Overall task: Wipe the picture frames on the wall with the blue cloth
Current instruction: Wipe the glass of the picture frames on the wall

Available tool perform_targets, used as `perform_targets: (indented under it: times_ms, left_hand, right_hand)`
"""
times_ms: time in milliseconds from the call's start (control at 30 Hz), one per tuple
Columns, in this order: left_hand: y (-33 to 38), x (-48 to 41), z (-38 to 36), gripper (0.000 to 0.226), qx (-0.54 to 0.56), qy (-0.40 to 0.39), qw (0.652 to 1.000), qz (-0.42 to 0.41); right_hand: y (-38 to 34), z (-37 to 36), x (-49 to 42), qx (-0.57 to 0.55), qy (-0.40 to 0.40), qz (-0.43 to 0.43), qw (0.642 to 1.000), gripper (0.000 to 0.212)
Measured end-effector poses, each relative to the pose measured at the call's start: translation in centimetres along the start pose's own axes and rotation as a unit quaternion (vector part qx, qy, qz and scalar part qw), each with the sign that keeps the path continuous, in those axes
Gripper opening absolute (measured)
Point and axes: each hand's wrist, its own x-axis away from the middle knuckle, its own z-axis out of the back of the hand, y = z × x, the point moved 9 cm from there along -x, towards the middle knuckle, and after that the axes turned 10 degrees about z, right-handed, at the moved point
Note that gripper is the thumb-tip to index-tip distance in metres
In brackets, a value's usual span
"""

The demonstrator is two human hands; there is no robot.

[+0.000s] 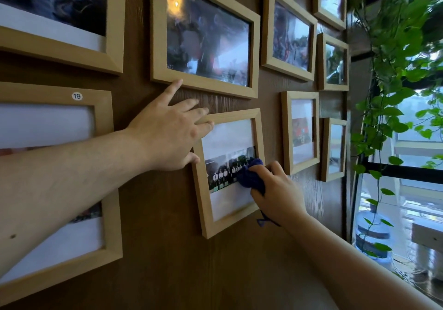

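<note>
Blue cloth (251, 176) pressed against tilted frame's (230, 223) glass.

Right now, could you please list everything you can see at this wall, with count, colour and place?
picture frames: about eleven, light wood, hung across the wall; one is tilted, under both hands
wall: one, dark brown wood grain
blue cloth: one, dark blue, bunched on the tilted frame's glass
number sticker: one, white, reads 19, on the left frame's top edge
trailing plant: one, green, by the window at right
water bottle: one, pale blue, low at right
left hand: steadies the tilted frame's upper left corner
right hand: grip closed on the cloth
</note>
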Motion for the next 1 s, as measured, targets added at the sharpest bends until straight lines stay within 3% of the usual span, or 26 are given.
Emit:
perform_targets:
  times_ms: [433,567,1000]
  left_hand:
    - [0.1,0.0,0.1,0.081,-0.008,-0.004,1.000,0.012]
    - [0.1,0.0,0.0,0.080,-0.008,-0.005,1.000,0.020]
    - [0.1,0.1,-0.1,0.080,0.004,-0.017,0.999,0.037]
  right_hand:
    - [-8.4,-1.1,1.0,-0.045,-0.123,0.165,0.978,0.048]
    - [-8.0,-1.7,1.5,-0.089,-0.153,0.151,0.973,0.049]
    - [-3.3,-2.5,1.8,-0.083,-0.246,0.095,0.961,0.034]
